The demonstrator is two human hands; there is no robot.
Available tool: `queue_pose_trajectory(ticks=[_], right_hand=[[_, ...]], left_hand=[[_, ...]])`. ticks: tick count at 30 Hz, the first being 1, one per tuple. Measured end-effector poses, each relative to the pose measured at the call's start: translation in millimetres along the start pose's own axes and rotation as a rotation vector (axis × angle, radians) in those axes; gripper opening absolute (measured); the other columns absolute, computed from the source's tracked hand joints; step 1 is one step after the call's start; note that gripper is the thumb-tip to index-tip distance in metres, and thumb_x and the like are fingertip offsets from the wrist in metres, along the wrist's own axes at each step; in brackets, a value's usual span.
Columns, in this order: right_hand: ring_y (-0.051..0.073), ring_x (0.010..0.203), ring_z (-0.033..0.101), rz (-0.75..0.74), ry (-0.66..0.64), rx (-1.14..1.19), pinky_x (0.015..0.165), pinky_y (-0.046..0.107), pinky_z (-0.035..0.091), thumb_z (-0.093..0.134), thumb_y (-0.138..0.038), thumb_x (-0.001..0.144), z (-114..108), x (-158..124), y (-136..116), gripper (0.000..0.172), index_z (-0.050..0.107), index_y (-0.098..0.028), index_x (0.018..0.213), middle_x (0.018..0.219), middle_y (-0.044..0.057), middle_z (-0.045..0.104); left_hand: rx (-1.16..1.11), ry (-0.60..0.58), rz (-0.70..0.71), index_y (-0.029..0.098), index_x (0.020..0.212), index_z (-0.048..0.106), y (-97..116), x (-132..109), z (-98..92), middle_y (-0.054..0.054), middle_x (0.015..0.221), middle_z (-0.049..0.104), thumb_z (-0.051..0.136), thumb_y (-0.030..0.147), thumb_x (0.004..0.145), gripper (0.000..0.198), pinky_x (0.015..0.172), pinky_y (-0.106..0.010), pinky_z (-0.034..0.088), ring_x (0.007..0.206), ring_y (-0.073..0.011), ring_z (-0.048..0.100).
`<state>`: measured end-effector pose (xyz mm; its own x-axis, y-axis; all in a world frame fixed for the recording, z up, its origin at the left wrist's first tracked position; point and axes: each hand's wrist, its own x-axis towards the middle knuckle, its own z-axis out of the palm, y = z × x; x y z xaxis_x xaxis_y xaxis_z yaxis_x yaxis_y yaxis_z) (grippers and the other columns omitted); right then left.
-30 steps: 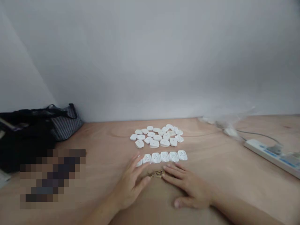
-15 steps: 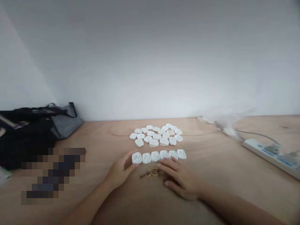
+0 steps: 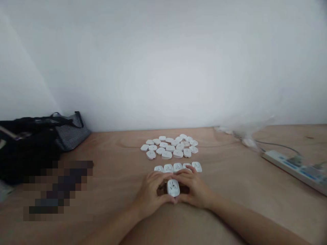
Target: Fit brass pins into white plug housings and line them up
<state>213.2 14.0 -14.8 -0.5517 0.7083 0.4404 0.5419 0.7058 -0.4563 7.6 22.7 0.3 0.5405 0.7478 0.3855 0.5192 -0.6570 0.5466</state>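
Between my two hands is a white plastic socket piece (image 3: 173,188), its slotted face turned toward me. My left hand (image 3: 150,193) grips it from the left, thumb below and fingers above. On the other side my right hand (image 3: 198,190) pinches it in the same way, and the fingertips of both hands nearly meet. Small brass pieces (image 3: 161,188) lie behind the held one, mostly covered by my hands. Just beyond my fingers runs a row of similar white socket pieces (image 3: 168,168), partly hidden by my right fingers.
Farther back lies a cluster of white plastic pieces (image 3: 170,148) on the wooden table (image 3: 114,183). A power strip (image 3: 293,170) with a cable and a clear plastic bag (image 3: 245,134) are at the right. Black bags (image 3: 28,146) and a blurred-out object (image 3: 58,187) occupy the left.
The leftmost socket piece has left the row and come toward me, into both hands. My left hand moved right and nearer; my right hand closed on the piece from the other side.
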Motion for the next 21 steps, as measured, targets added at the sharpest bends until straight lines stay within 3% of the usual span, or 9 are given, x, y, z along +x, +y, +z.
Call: queue_pose_trajectory(ticks=[4, 8, 11, 17, 21], right_hand=[[0.026, 0.099, 0.055, 0.029, 0.064, 0.064, 0.095, 0.047, 0.029, 0.067, -0.049, 0.073, -3, 0, 1, 0.048, 0.058, -0.026, 0.113, 0.101, 0.005, 0.066], [0.024, 0.087, 0.055, 0.064, 0.137, 0.081, 0.084, 0.041, 0.037, 0.069, -0.039, 0.068, -2, -2, 2, 0.043, 0.059, -0.022, 0.106, 0.090, 0.005, 0.063], [0.023, 0.087, 0.055, 0.057, 0.133, 0.063, 0.083, 0.041, 0.036, 0.070, -0.037, 0.065, -1, -3, 3, 0.043, 0.059, -0.022, 0.104, 0.089, 0.004, 0.063], [0.024, 0.086, 0.055, 0.053, 0.111, 0.018, 0.085, 0.042, 0.035, 0.071, -0.039, 0.064, 0, -3, 3, 0.043, 0.060, -0.022, 0.102, 0.086, 0.003, 0.063], [0.024, 0.086, 0.055, 0.057, 0.125, 0.011, 0.084, 0.042, 0.036, 0.071, -0.041, 0.065, 0, -4, 3, 0.043, 0.060, -0.022, 0.102, 0.088, 0.004, 0.063]], left_hand=[[-0.018, 0.000, -0.078, 0.023, 0.113, 0.056, -6, -3, -8.6, -0.006, 0.108, 0.062, 0.083, 0.039, 0.055, 0.066, 0.089, -0.037, 0.042, 0.102, -0.0272, 0.055], [0.008, -0.143, -0.170, 0.021, 0.091, 0.062, -19, -10, -29.1, -0.002, 0.095, 0.062, 0.080, 0.033, 0.059, 0.039, 0.077, -0.031, 0.044, 0.089, -0.0232, 0.058], [0.024, -0.205, -0.290, 0.020, 0.088, 0.063, -29, -13, -39.4, -0.001, 0.086, 0.062, 0.074, 0.026, 0.063, 0.027, 0.069, -0.027, 0.043, 0.080, -0.0201, 0.057], [-0.008, -0.227, -0.254, 0.017, 0.076, 0.063, -35, -11, -37.5, -0.001, 0.078, 0.059, 0.061, 0.023, 0.074, 0.006, 0.062, -0.024, 0.041, 0.070, -0.0159, 0.054], [0.005, -0.150, -0.274, 0.018, 0.074, 0.058, -27, -9, -30.5, 0.001, 0.069, 0.058, 0.051, 0.024, 0.082, 0.012, 0.059, -0.023, 0.040, 0.065, -0.0154, 0.053]])
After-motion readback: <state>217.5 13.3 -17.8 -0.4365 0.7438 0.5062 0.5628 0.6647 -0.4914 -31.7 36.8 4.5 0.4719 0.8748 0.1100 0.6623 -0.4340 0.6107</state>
